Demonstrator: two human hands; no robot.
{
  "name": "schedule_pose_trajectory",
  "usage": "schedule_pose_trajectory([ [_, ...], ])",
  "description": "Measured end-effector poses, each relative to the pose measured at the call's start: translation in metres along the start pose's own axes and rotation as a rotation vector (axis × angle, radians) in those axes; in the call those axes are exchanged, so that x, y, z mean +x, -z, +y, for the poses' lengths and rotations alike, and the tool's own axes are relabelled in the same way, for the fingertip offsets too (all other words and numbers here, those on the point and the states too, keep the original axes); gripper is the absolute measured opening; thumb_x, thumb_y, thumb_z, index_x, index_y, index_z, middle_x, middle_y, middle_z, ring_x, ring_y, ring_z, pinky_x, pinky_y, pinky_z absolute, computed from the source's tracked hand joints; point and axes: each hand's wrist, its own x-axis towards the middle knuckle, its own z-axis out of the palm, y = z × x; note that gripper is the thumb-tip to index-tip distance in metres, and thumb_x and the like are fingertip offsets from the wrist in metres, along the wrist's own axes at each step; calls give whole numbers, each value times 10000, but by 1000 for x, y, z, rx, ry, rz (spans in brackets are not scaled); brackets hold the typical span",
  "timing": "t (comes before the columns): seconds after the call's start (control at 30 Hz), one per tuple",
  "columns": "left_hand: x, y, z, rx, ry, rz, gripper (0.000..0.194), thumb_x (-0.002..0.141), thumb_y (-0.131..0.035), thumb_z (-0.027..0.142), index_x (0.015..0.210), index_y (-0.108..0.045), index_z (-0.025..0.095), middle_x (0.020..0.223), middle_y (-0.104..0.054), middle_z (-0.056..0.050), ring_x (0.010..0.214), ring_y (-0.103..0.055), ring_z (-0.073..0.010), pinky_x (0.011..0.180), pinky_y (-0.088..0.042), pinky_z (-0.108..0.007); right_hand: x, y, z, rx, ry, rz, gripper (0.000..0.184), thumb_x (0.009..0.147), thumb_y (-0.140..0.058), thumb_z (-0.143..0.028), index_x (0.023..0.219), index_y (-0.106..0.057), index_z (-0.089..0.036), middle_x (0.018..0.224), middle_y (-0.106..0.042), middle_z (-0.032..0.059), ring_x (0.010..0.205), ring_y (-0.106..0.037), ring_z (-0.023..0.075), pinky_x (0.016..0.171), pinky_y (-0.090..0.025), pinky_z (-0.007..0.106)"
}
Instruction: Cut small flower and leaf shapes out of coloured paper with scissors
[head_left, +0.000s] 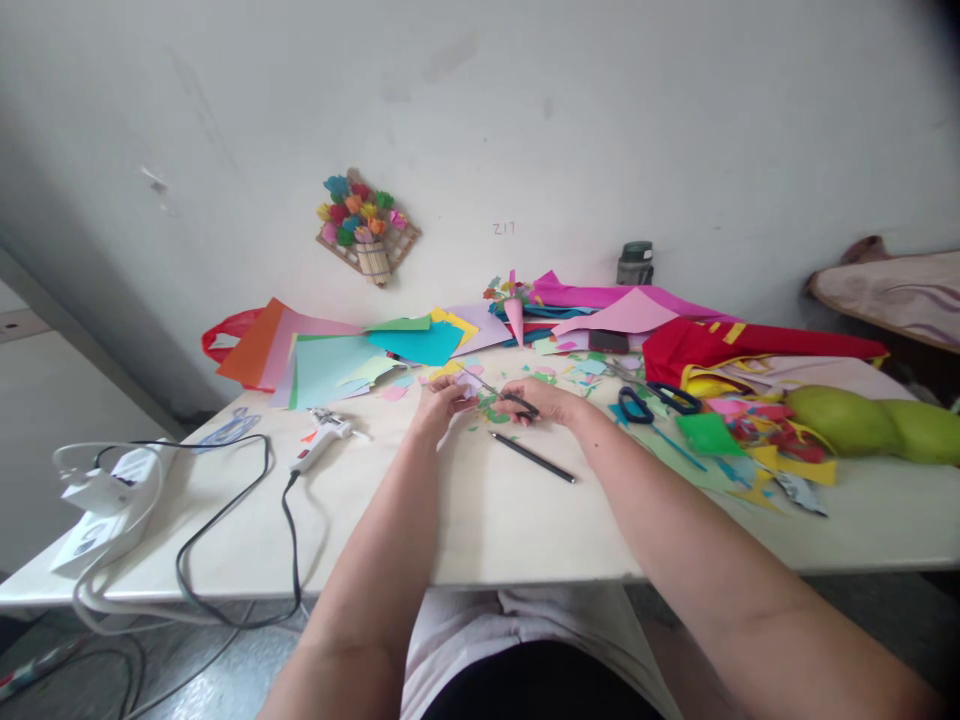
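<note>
My right hand [541, 400] is closed around the dark handles of a pair of scissors [501, 394], whose blades point left toward my left hand. My left hand [441, 400] pinches a small pale purple piece of paper [469, 384] at the blades. Both hands rest on the white table [480, 520] among small coloured paper scraps. A black pencil [531, 456] lies just in front of my right hand.
A white glue gun [321, 442] with a black cable [225, 520] lies to the left, by a white power strip [105, 490]. Coloured paper sheets [352, 355] are piled at the back. Blue-handled scissors [651, 400], a red bag [720, 345] and green objects [877, 425] sit right.
</note>
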Motion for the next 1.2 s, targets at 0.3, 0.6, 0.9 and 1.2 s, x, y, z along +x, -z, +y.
schedule_pose_trajectory([
  [0.3,-1,0,0,2,-5,10,293,562,-792,215,621,-512,152,614,-626,5,560,-643,-132,669,-562,-302,2,0,2,2,-1,11,168,716,-716,-267,683,-604,-146,555,-598,-19,388,-458,61,359,-342,187],
  [0.6,-2,-1,2,9,2,35,302,555,-803,227,655,-529,147,659,-667,-25,580,-665,-153,655,-568,-302,-4,-2,-7,2,-14,20,141,712,-683,-235,654,-590,-147,542,-567,-27,406,-461,65,370,-360,184],
  [0.9,-2,-1,1,-2,-14,31,341,519,-823,240,626,-513,145,672,-683,-33,585,-673,-159,651,-563,-294,2,0,0,-14,-18,15,114,719,-647,-224,663,-590,-143,557,-575,-22,401,-455,60,375,-350,192],
  [1.2,-2,-1,2,2,-23,22,316,525,-822,249,638,-547,139,682,-690,-44,591,-664,-156,641,-553,-295,6,2,7,7,15,1,146,680,-656,-258,656,-561,-150,545,-553,-34,406,-444,59,376,-313,192],
])
